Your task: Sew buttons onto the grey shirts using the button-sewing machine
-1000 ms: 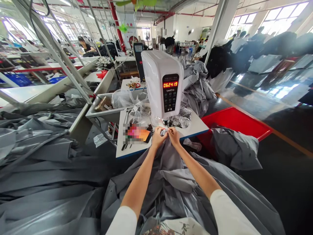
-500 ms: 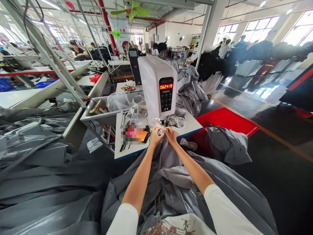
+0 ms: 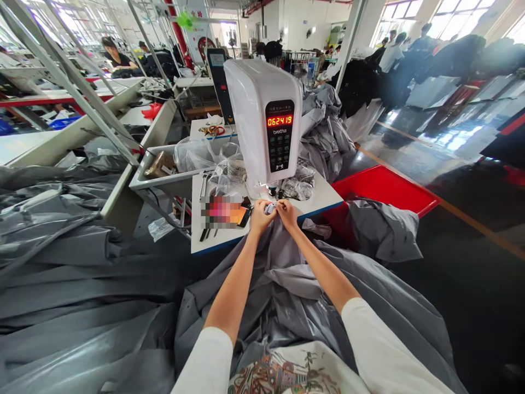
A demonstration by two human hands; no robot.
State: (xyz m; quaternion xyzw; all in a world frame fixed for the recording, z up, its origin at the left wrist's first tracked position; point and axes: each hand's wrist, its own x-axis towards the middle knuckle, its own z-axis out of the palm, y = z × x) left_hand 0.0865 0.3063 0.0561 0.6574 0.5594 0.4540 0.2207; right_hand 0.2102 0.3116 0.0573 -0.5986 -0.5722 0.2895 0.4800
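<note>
A white machine (image 3: 262, 120) with a red digital display stands on a small white table (image 3: 225, 238). Just below its head, my left hand (image 3: 261, 215) is closed on a bunched edge of grey fabric (image 3: 283, 257). Close beside it on the right, my right hand (image 3: 286, 213) pinches the same fabric, with its fingertips partly hidden. From both hands the fabric hangs down and spreads across my lap. Metal parts in clear plastic (image 3: 297, 189) lie right of the machine's base.
A red bin (image 3: 394, 186) with grey fabric over its edge is at the right. A white tray (image 3: 141, 178) holds plastic bags at the left. Grey fabric heaps (image 3: 82, 306) fill the lower left. A person (image 3: 115, 57) sits far back left.
The view has tilted down slightly, so the machine and background appear higher. Both hands remain on the fabric at nearly the same place below the machine's head.
</note>
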